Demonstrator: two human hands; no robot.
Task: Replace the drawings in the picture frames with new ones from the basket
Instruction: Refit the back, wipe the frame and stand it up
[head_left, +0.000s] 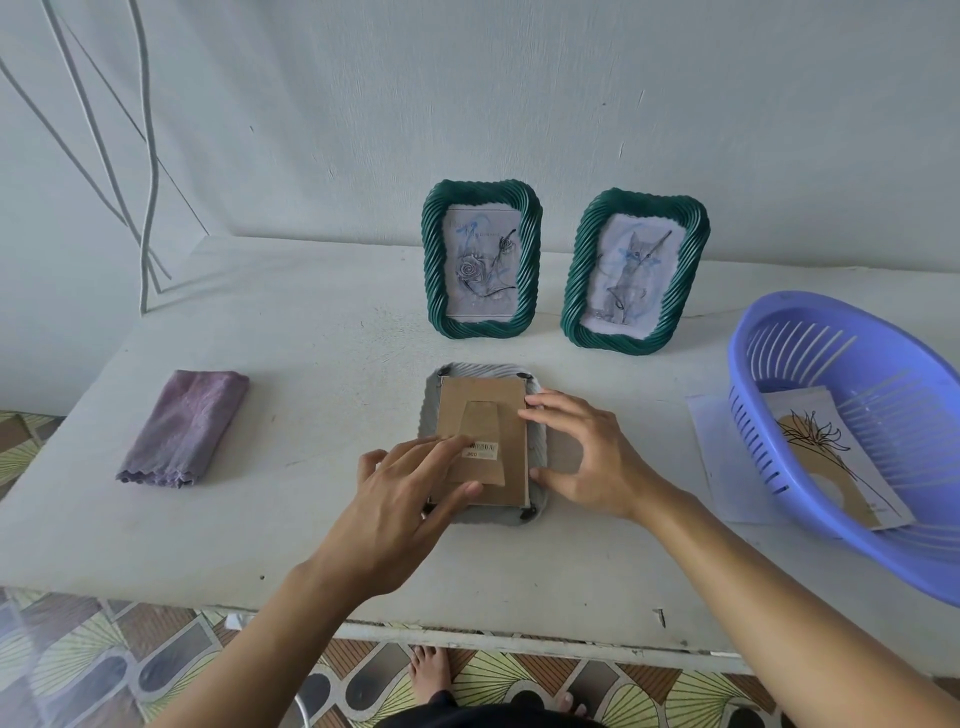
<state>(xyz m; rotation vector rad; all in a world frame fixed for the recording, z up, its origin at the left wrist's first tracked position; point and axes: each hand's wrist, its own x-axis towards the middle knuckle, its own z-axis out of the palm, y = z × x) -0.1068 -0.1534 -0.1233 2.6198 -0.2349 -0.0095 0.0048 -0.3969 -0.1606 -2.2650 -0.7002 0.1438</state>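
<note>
A picture frame (540, 452) lies face down in the middle of the white table (311, 364), its brown cardboard backing (478, 410) with a fold-out stand facing up. My left hand (410, 493) rests on the backing's lower left part with straight fingers. My right hand (576, 457) touches the frame's right edge, fingers spread and thumb low. Two green twisted frames stand behind: one with a rose drawing (483, 260), one with a cat drawing (634, 273). A purple basket (779, 358) at the right holds a flower drawing (826, 452).
A folded purple cloth (184, 428) lies on the table's left side. A white sheet (722, 457) sticks out from under the basket. The wall is close behind the standing frames. White cables (148, 208) hang at the left. Patterned floor and my bare feet show below the table's front edge.
</note>
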